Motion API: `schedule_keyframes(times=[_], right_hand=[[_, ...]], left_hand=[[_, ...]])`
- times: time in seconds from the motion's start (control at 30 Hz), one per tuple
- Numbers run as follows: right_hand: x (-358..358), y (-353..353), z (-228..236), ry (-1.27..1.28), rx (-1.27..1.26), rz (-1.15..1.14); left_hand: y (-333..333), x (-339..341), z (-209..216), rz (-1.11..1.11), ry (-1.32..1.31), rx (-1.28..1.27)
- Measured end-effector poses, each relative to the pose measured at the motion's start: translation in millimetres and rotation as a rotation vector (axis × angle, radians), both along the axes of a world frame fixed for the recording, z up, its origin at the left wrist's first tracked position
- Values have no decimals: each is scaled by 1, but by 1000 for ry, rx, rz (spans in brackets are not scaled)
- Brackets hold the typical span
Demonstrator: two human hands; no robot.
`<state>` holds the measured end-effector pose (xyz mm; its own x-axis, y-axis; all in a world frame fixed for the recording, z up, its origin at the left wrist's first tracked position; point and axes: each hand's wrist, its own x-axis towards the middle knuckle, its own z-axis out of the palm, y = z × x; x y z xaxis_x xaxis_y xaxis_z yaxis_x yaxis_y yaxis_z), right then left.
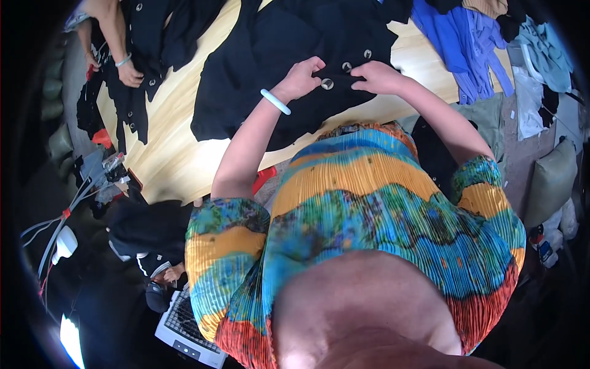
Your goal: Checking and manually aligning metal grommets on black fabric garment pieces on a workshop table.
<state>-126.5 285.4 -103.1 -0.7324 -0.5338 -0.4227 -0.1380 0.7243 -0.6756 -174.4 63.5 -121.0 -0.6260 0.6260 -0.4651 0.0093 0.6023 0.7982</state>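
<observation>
A black garment [270, 67] with large round buttons lies spread over a light wooden table [178, 117] in front of me. My left hand [300, 79], with a pale bangle at the wrist, has its bent fingers and thumb closed on the cloth beside a button [327, 83]. Just to the right, my right hand [380, 78] grips the same cloth between thumb and fingers. Another button [346, 67] sits close to its fingertips, and one more [367, 54] lies a little farther away. The cloth under both palms is hidden.
At the far left another person's hands [128, 72] work on a dark buttoned garment [138, 101]. Blue-violet clothes [467, 55] are heaped at the table's right end. Behind me on the left sit a person in black [153, 227] and a grey-white appliance [190, 332]. Cables [74, 203] hang at the left.
</observation>
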Motion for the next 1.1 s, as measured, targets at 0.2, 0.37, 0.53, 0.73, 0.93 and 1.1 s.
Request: schedule_keyframes(times=[0.2,0.37,0.53,0.73,0.93,1.1], right_hand=[[33,13,-10,210,145,-160],[32,1,-36,320,45,-360],[37,-2,-46,335,38,-410],[36,-1,-47,360,22,-420],[35,1,-47,378,-109,-506],[34,0,-39,279,-51,-553]], left_hand=[[56,0,10,-65,603,-148],[79,2,-25,-314,833,-532],[83,1,-37,-336,846,-629],[83,-7,-32,-386,691,-638],[72,-11,-20,-400,646,-431],[77,-10,-18,-136,541,-496]])
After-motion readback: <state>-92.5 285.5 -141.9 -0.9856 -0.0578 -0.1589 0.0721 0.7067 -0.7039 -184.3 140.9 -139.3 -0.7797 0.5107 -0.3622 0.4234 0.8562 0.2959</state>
